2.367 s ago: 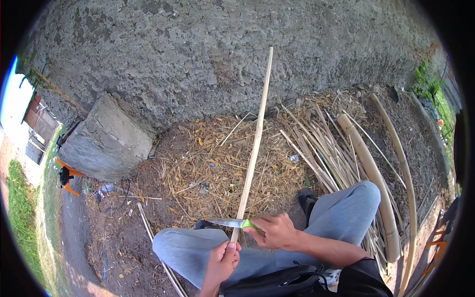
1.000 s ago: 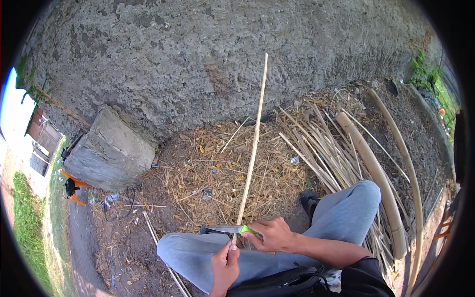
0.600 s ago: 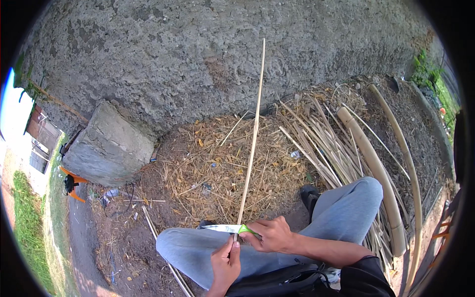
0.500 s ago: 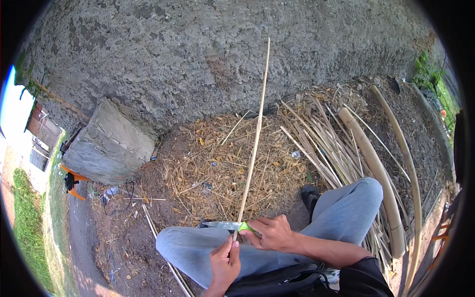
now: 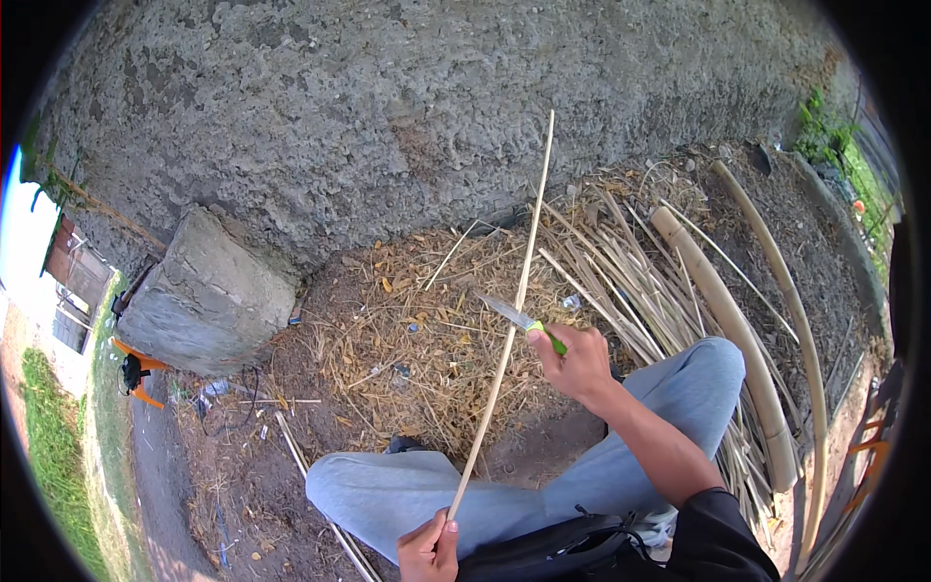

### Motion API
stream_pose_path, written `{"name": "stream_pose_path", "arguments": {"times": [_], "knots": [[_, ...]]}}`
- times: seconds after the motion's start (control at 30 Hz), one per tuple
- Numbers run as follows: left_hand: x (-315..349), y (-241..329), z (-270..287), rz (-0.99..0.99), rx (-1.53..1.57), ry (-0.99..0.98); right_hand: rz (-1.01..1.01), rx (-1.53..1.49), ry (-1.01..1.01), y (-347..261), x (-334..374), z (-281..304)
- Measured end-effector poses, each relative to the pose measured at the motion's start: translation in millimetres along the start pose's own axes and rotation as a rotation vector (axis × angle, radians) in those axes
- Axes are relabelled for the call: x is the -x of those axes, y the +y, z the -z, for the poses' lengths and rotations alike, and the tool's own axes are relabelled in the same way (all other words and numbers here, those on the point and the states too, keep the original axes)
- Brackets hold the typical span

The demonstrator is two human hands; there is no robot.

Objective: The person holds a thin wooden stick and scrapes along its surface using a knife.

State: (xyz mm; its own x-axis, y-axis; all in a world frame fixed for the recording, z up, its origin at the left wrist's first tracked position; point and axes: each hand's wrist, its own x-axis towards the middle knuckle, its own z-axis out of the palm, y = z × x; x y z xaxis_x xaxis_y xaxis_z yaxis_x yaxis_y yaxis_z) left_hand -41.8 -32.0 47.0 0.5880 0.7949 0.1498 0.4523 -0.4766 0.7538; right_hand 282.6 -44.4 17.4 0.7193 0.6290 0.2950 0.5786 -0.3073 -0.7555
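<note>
I sit with my legs in grey trousers (image 5: 465,495) stretched over dirt. My left hand (image 5: 430,546) grips the near end of a long thin pale cane stick (image 5: 514,291) that slants up toward the rough grey wall. My right hand (image 5: 579,361) holds a knife (image 5: 519,317) with a green handle. Its blade rests against the stick about halfway along, pointing left and away from me.
A rough concrete wall (image 5: 388,116) rises ahead, with a grey stone block (image 5: 199,296) at its foot on the left. Dry shavings and straw (image 5: 417,339) cover the ground. Split canes and thick bamboo poles (image 5: 722,310) lie at right. A black bag (image 5: 553,553) sits in my lap.
My right hand has slid the knife up along the stick, away from my left hand and my lap, to about the stick's middle. The left hand keeps its grip at the near end.
</note>
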Motion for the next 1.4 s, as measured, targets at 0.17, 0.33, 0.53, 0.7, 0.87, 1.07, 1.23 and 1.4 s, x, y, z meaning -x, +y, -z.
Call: {"name": "stream_pose_path", "arguments": {"times": [0.17,0.33,0.53,0.7,0.87,1.07,1.23,1.4], "knots": [[0.4,8.0,16.2,0.114,0.148,-0.063,0.176,0.004,0.119,5.0,4.1,-0.2],[20.8,-13.1,28.1,0.331,0.395,-0.145,0.243,0.033,0.174,3.0,-2.5,-1.0],[17.2,-12.6,35.2,0.666,0.651,-0.197,0.431,-0.001,0.077,-13.4,24.3,-9.2],[17.8,-10.4,36.9,0.673,0.67,-0.218,0.44,0.086,0.095,-14.7,8.3,-9.8],[17.9,-13.4,32.0,0.686,0.691,-0.24,0.422,0.072,0.109,-8.4,9.8,-15.8],[20.1,-13.0,29.8,0.716,0.655,-0.222,0.388,0.059,0.055,-4.8,6.7,-21.0],[29.7,-14.9,34.8,0.603,0.584,-0.2,0.299,0.071,-0.029,-2.7,2.2,-18.3],[24.3,-12.7,32.8,0.642,0.56,-0.173,0.441,0.04,0.023,-28.4,26.0,-21.2]]}}
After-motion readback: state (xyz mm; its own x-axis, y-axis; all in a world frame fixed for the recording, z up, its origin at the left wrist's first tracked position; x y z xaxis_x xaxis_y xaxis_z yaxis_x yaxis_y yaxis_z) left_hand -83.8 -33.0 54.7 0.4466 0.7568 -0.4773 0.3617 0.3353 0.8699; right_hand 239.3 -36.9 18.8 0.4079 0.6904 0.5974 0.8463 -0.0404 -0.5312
